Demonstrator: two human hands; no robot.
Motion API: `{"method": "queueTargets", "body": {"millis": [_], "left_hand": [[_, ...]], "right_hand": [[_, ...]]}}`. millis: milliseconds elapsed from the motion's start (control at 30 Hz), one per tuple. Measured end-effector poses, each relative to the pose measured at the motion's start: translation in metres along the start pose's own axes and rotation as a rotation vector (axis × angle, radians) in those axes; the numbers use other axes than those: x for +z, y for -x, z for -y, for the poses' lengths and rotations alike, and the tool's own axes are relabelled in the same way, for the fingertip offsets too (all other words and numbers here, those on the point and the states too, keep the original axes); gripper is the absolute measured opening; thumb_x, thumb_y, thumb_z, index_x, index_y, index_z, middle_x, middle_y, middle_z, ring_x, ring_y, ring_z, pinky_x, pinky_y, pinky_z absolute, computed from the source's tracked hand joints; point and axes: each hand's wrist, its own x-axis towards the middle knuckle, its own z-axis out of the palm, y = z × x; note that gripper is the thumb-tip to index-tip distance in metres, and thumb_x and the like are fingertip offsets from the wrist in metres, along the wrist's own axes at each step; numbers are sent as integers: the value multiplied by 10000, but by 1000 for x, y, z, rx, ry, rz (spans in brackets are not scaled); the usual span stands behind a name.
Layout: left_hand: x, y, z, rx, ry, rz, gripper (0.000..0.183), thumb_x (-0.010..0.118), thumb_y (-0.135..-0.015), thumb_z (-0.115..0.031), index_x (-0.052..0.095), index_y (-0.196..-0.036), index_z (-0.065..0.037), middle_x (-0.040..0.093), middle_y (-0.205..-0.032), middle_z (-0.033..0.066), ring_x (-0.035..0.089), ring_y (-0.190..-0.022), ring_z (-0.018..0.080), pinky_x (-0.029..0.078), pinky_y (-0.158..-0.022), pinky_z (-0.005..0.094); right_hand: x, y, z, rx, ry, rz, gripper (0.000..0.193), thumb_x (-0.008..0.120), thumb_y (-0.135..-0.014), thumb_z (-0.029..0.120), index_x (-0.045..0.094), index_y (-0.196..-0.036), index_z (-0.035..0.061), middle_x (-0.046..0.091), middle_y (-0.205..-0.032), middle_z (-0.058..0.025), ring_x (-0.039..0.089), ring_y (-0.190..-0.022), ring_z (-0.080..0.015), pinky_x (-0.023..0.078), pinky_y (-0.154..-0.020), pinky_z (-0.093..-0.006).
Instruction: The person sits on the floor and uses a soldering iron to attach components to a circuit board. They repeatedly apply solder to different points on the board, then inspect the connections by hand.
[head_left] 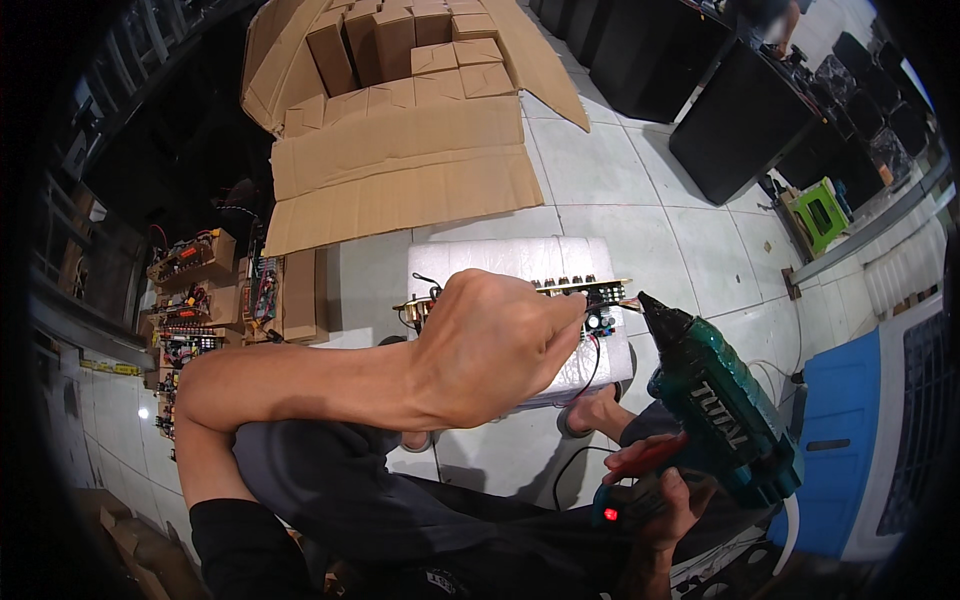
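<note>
A thin circuit board (585, 300), judged light, stiff and fragile, is pinched at its edge by the left hand (490, 345) over the white foam block (520, 262); right-hand fingers (668, 505) are wrapped around the green drill (715, 410) beside it.

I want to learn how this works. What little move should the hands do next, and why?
Probably swing the green cordless drill a bit left, so its tip meets the circuit board. The right hand holds the drill with its tip just beside the board's right end, not on it. The left hand already pinches the board's edge over the white foam block.
</note>
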Motion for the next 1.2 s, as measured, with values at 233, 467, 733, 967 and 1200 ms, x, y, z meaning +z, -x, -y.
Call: {"method": "queueTargets", "body": {"millis": [233, 467, 733, 967, 1200], "left_hand": [[-2, -2, -2, -55, 30, -5, 144, 675, -824, -87, 650, -699, -19, 578, -550, 173, 606, -500, 338, 474, -502, 426], [-3, -2, -3, -75, 46, -28, 122, 671, -832, -91, 680, -736, -16, 582, -550, 172, 603, -493, 333, 474, -496, 422], [-3, -4, -5, -88, 78, -41, 101, 678, -833, -91, 700, -774, -12, 601, -571, 168, 610, -502, 328, 472, -494, 413], [-8, -5, -7, -106, 64, 10, 154, 709, -821, -11, 754, -956, 46, 687, -677, 196, 671, -529, 207, 509, -501, 298], [-10, -6, -10, -205, 100, 41, 153, 708, -837, -32, 753, -957, 51, 703, -706, 203, 678, -559, 158, 509, -501, 289]], "right_hand": [[2, 3, 4, 42, 34, 7, 479, 582, -874, 252, 523, -1140, -142, 648, -845, -270, 712, -719, -345, 626, -585, -424], [1, 4, -1, 24, 43, 0, 471, 578, -876, 255, 533, -1130, -138, 649, -850, -264, 709, -720, -334, 626, -596, -411], [2, 4, 1, 32, 33, -3, 473, 560, -892, 260, 525, -1127, -150, 643, -864, -263, 703, -739, -335, 618, -608, -415], [0, 2, 3, 13, 52, 8, 481, 560, -888, 260, 522, -1124, -157, 643, -855, -265, 699, -736, -346, 614, -608, -418], [-3, 6, 4, 117, -52, -5, 599, 619, -834, 169, 445, -1326, -126, 694, -898, -244, 702, -756, -294, 595, -717, -404]]}}
